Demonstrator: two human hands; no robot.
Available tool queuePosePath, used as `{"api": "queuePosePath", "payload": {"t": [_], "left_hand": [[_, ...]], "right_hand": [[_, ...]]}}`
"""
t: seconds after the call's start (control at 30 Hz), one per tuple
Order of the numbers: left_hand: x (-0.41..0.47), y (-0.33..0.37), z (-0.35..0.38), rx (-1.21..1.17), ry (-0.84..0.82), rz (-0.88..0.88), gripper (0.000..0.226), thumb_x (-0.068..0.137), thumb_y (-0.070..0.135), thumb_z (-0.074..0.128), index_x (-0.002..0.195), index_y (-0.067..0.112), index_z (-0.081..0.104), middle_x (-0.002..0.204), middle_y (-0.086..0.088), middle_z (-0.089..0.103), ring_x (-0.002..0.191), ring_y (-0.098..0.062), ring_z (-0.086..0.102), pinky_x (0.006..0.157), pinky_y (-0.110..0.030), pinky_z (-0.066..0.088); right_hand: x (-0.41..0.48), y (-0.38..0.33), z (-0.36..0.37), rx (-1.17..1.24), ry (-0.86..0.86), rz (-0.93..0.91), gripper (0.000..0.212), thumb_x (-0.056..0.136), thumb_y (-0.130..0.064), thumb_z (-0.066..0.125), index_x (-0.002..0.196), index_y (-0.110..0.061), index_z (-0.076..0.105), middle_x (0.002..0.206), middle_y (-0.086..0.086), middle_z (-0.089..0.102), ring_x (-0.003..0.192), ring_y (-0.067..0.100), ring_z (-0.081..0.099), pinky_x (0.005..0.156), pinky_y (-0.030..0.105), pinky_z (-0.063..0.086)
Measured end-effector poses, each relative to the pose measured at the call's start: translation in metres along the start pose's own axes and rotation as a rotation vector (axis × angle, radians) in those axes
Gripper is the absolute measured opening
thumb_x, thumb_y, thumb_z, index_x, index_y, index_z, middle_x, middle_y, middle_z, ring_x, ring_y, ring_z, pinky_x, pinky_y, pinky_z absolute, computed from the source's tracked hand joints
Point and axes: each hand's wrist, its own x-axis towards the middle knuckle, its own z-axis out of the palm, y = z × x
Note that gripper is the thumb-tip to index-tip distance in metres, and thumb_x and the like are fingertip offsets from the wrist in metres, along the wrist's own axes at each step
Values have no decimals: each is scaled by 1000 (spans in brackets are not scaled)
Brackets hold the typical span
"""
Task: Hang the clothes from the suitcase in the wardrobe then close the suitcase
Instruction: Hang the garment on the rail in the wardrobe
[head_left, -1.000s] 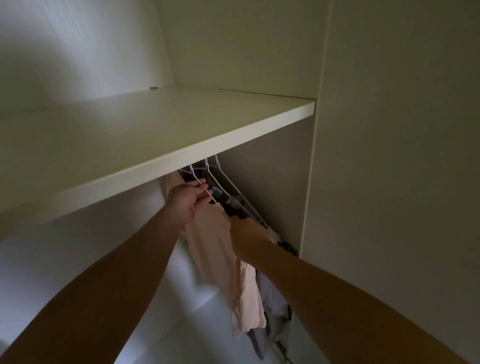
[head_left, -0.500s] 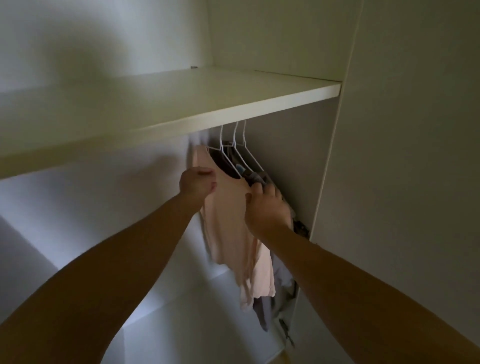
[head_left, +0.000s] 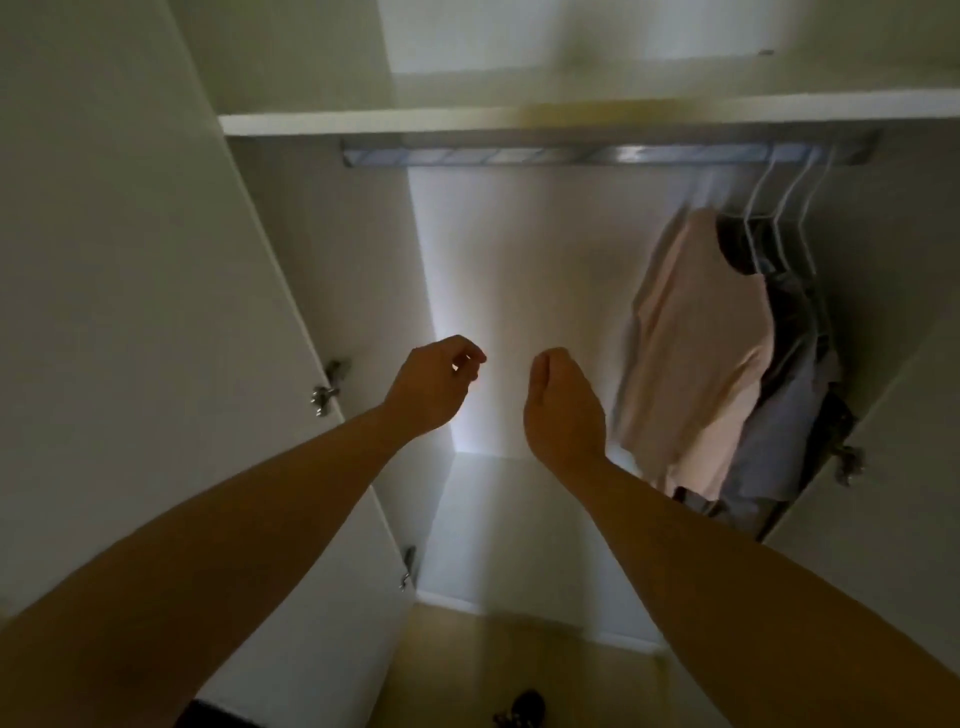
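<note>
both hands are up in front of the open wardrobe (head_left: 545, 270), and both hold nothing. the left hand (head_left: 434, 384) has its fingers bent in a soft curl, with the thumb close to the fingertips and a little gap of light between them. the right hand (head_left: 563, 410) is loosely cupped too, seen from the back. the two hands are near each other but do not touch, and neither one touches the clothes (head_left: 727, 415). the clothes hang at the right end of a shiny metal rail (head_left: 519, 156) that runs under a flat white shelf (head_left: 363, 123). the nearest one is a soft pale pink shirt (head_left: 696, 353), hanging in loose folds. behind it are grey clothes (head_left: 789, 405) and something dark, pressed close together. they hang on thin white wire hangers (head_left: 777, 234) with long hooked necks. the wardrobe walls are smooth, flat and white. the left door (head_left: 130, 312) stands open, with small silver metal hinges (head_left: 324, 395) on its edge. below is a yellow-brown floor (head_left: 519, 644), maybe wood, but it is too blurry to be sure.
</note>
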Motion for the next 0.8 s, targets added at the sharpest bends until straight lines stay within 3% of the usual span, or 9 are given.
{"api": "queuePosePath", "payload": {"t": [0.07,0.17,0.27,0.33,0.47,0.53,0.63,0.8], "left_hand": [[-49,-18,-32,56,55,-43,13,100,26,51,104,29,64,92,9,66,85,-12,66,82,-35,58],[-130,-37,-79,207,135,-102,20,103,31,43,112,26,60,93,11,60,84,-11,61,78,-25,51],[-215,-69,-121,313,184,-209,16,103,32,42,95,24,53,83,6,57,77,-19,57,68,-30,44],[-264,-96,-139,362,198,-305,20,102,33,42,94,18,54,84,-1,61,75,-23,58,67,-35,46],[-385,-163,-178,338,311,-595,20,101,32,42,97,20,57,89,-2,65,78,-23,60,69,-38,49],[-438,-197,-190,312,364,-762,19,101,30,43,90,21,56,84,-2,63,76,-24,59,67,-39,48],[-520,-248,-202,268,447,-996,21,101,30,43,95,18,60,84,-4,64,75,-25,59,62,-33,44],[-652,-338,-193,125,542,-1364,23,99,30,42,103,17,61,95,-9,67,80,-26,60,68,-35,52]], "right_hand": [[-27,-40,21,70,-72,-87,21,104,-32,36,94,-21,50,77,-6,54,66,9,55,62,24,51],[-69,-105,52,193,-238,-275,20,104,-34,36,90,-26,47,72,-10,52,61,7,51,56,17,41],[-116,-169,87,232,-430,-521,28,103,-40,32,89,-24,49,76,-9,55,63,11,52,51,20,36],[-147,-203,108,255,-471,-702,35,102,-41,30,90,-18,54,76,-7,56,62,17,53,50,25,35],[-234,-279,165,311,-607,-958,34,101,-37,35,86,-14,55,70,4,60,59,29,55,47,28,33],[-273,-308,189,301,-728,-1007,36,101,-38,32,87,-15,55,70,4,60,58,29,55,46,27,27],[-334,-346,237,293,-870,-1109,36,103,-38,32,87,-14,54,68,2,57,54,26,50,43,26,17],[-443,-402,319,122,-1152,-1308,31,105,-38,29,90,-19,48,67,-7,47,56,19,48,43,29,28]]}}
